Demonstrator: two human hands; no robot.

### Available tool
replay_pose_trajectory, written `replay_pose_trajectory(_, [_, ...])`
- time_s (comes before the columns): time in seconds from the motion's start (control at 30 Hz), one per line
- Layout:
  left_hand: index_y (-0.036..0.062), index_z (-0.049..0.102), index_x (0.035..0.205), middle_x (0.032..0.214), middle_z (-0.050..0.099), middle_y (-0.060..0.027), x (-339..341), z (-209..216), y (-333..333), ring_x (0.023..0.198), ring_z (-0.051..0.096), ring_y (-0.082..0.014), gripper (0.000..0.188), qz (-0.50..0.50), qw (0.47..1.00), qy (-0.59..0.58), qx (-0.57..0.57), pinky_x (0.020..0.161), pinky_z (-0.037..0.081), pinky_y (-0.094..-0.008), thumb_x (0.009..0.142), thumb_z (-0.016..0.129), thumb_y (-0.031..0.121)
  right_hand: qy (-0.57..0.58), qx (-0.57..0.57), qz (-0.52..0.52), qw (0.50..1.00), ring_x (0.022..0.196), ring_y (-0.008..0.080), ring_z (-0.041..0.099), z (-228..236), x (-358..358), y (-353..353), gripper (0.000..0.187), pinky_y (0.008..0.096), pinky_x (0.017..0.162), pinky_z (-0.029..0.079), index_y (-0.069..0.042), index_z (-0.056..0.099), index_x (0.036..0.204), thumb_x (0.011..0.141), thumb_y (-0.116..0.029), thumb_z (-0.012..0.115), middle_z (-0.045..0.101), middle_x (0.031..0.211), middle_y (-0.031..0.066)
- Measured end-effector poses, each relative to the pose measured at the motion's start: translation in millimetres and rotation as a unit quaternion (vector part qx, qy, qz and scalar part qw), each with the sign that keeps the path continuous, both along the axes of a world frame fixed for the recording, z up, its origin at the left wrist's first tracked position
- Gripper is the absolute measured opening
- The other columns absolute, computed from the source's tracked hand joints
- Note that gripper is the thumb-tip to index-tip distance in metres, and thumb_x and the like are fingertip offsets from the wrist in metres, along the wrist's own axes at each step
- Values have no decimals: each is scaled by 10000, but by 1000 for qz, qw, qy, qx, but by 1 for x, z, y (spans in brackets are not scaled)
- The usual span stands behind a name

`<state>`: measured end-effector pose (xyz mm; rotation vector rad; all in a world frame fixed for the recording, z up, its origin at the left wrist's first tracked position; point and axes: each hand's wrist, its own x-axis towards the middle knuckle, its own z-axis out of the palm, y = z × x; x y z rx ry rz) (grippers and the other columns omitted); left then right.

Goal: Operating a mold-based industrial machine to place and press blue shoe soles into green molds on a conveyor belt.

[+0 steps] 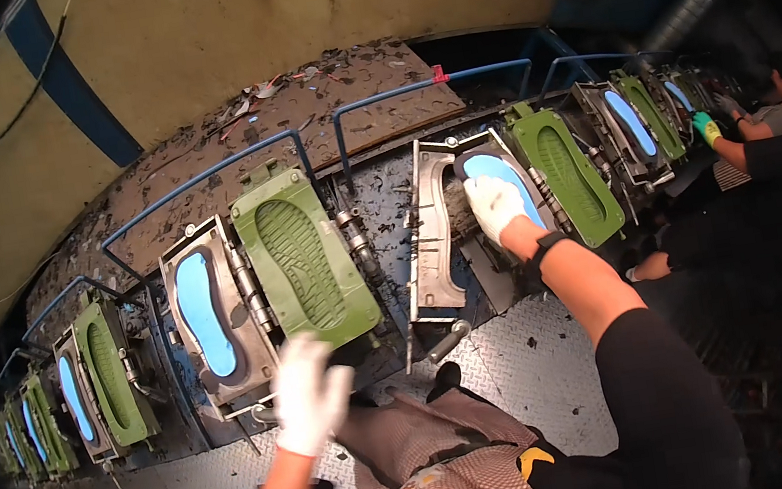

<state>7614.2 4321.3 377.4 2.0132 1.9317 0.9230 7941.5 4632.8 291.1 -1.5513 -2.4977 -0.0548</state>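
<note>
My right hand (pixel 496 203), in a white glove, is closed over a shoe sole (pixel 501 167) with a blue top and dark rim. That sole is at an opened metal mould, whose side frame (pixel 430 234) is swung out to the left. My left hand (pixel 310 395), gloved too and slightly blurred, hovers near the bottom edge of a green mould lid (pixel 294 259). Its fingers are apart and nothing shows in them. Left of that lid, another blue-topped sole (pixel 204 313) lies in its metal mould half (pixel 192 370).
More open moulds, such as one with a green lid (pixel 115 377), line the bench both ways. Blue rails (pixel 199 180) run behind them, before a scrap-littered board (pixel 329 102). A co-worker's green-gloved hand (pixel 705 127) works at far right. Treadplate flooring (pixel 539 354) lies below.
</note>
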Motion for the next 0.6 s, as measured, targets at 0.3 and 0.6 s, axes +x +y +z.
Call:
replay_pose_trajectory(0.3, [-41,532,1379,1378,579,-286,174,-78,102,1255,579,-445,548,224,944,-211,-121,1097,446,-448,916,637,233,88,-150,39,984,1031,430,672,-15,43,42,341,502,919,535,-68,664,1183,951,-295,558,692,1151,236])
replay_pose_trajectory(0.6, [-103,157,1565,1406,544,-341,316,-99,121,1278,579,-424,1004,138,834,-385,-370,1123,420,-402,859,720,337,48,-307,98,946,1158,440,624,65,52,47,464,474,1041,484,-46,620,1291,975,-346,462,647,1274,246])
